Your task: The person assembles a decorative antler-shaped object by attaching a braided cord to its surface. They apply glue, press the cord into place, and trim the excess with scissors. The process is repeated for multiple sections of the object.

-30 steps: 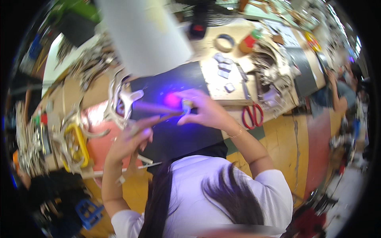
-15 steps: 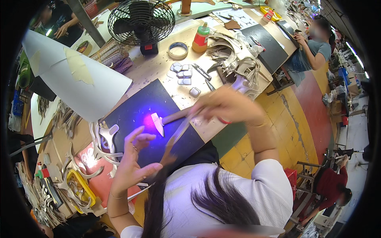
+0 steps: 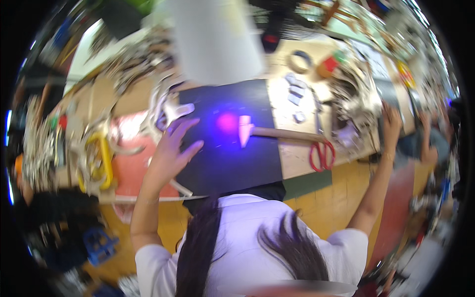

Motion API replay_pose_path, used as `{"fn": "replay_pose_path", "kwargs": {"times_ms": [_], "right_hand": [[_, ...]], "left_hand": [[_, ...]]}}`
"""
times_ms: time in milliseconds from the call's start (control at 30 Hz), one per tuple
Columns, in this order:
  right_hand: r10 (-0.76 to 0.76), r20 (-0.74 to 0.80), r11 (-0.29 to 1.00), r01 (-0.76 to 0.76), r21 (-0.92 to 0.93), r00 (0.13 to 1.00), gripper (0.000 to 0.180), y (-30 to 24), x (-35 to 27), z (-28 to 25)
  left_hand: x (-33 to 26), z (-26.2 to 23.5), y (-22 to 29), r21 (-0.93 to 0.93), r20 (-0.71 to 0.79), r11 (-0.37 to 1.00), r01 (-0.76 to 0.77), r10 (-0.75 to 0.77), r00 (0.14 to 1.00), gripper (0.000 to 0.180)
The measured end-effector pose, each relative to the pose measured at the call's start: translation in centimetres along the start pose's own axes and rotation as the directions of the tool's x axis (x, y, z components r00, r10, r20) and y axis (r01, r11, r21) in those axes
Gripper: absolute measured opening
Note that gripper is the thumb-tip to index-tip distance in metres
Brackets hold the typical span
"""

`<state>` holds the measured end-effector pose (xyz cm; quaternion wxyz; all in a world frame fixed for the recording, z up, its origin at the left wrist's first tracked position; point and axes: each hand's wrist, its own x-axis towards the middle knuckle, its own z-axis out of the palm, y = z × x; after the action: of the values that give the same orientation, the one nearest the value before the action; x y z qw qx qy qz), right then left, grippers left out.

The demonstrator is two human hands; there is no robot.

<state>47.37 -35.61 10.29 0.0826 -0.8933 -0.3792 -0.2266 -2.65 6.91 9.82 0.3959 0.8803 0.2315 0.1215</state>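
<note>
The right hand has swung far right; its grip is too blurred to tell. The left hand spreads empty near 1 hammer on the black mat.

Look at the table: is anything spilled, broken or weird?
The oddest thing is the purple glow on the black mat beside the hammer: it looks like light, not a spill, because it seems to tint the hammer's head. The hammer lies across the mat's edge, its handle near red scissor handles. Nothing looks clearly broken.
</note>
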Motion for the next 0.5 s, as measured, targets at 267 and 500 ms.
{"fn": "replay_pose_path", "kwargs": {"times_ms": [267, 500], "right_hand": [[0.108, 0.460, 0.994, -0.089, -0.064, 0.881, 0.093, 2.3, -2.5, -1.7], [-0.145, 0.201, 0.985, 0.121, 0.127, 0.969, 0.064, -8.8, 0.9, -5.6]], "left_hand": [[-2.3, -3.9, -11.5, 0.276, -0.359, 0.943, 0.186, -0.079, 0.930, 0.035], [3.1, -3.6, -16.8, 0.203, -0.439, 0.942, 0.267, -0.156, 0.885, 0.047]]}}
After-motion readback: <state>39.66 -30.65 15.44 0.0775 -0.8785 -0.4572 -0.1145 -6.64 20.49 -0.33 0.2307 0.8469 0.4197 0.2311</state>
